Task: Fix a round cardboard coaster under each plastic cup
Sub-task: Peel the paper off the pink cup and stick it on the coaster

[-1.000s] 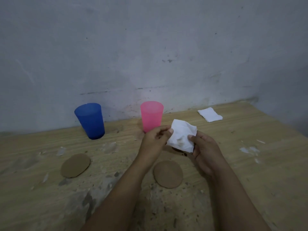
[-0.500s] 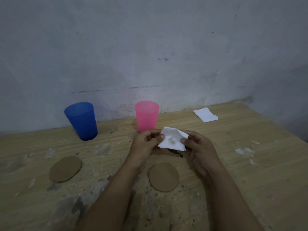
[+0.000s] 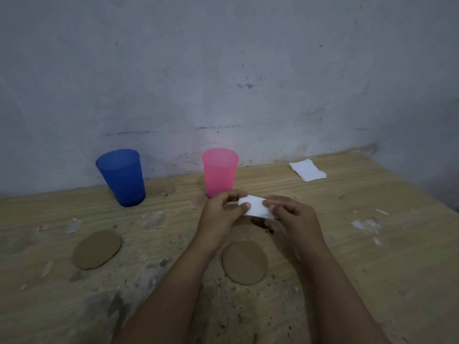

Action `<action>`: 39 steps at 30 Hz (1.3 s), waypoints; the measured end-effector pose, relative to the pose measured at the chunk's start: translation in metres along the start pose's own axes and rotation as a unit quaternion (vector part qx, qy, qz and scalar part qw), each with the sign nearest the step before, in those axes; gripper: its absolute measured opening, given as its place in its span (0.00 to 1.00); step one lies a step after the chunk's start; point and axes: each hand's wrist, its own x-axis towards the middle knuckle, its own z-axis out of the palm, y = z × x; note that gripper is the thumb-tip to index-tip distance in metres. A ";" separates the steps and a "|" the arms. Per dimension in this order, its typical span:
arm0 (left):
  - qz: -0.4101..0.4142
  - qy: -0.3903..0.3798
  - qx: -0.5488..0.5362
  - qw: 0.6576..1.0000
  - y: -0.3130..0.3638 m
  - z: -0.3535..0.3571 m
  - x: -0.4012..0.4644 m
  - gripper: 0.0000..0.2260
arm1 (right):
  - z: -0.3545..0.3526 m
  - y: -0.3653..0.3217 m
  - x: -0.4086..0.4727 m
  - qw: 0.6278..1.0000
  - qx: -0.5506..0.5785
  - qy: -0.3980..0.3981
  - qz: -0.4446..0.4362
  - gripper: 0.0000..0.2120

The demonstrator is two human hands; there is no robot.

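coasters are lying flat on the desk [image 3: 372,244], not under any cup. one brown coaster [image 3: 97,249] is sitting at the left, in front of the blue cup [image 3: 122,177]. the pink cup [image 3: 220,171] is standing upright to the right of it, near the wall. the left hand [image 3: 221,217] and the right hand [image 3: 295,217] are pinching a small white paper [image 3: 257,209] between them, just above the second coaster [image 3: 244,262]. a folded white tissue [image 3: 308,170] is lying far right.
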 end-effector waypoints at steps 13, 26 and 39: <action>-0.017 -0.043 -0.047 0.998 0.004 0.008 -0.004 0.14 | 0.012 0.000 -0.002 0.982 -0.159 -0.019 -0.098 0.08; 0.173 -0.146 0.542 0.810 -0.003 -0.044 -0.025 0.17 | 0.003 0.016 0.002 0.874 -0.471 0.063 -0.101 0.08; 0.183 -0.149 0.551 0.801 -0.007 -0.046 -0.020 0.18 | 0.034 0.012 0.009 0.837 -0.544 -0.032 -0.047 0.10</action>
